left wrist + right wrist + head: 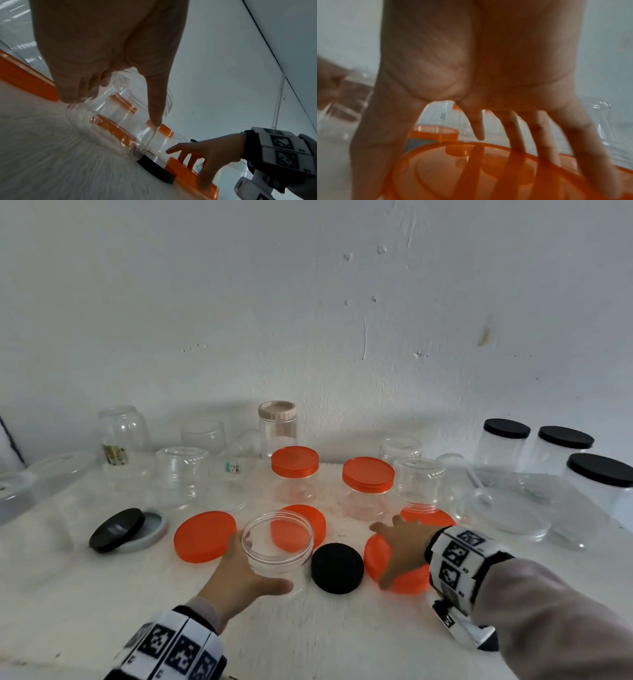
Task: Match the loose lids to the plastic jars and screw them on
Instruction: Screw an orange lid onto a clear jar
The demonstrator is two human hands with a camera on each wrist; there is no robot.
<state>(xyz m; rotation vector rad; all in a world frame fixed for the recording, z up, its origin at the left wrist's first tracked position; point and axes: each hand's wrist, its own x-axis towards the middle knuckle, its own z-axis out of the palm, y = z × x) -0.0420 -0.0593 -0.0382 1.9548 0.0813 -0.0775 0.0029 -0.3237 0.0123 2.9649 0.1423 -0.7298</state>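
My left hand (263, 563) grips a clear open jar (278, 546) standing upright on the white table, thumb on its near side and fingers round the far left side. The left wrist view shows the same jar (120, 121) between thumb and fingers. My right hand (383, 553) is spread over a loose orange lid (399, 573) lying flat at the right, thumb on its near rim and fingers over the far rim. In the right wrist view the fingers (517, 135) reach across that lid (436, 173). A black lid (337, 568) lies between jar and orange lid.
Loose orange lids (205, 535) (301, 525) lie beside and behind the held jar. Two orange-lidded jars (294, 470) (368, 481) stand behind. A black lid (116, 529) leans on a grey lid (156, 534) at left. Black-lidded jars (507, 440) stand far right, several clear jars along the wall.
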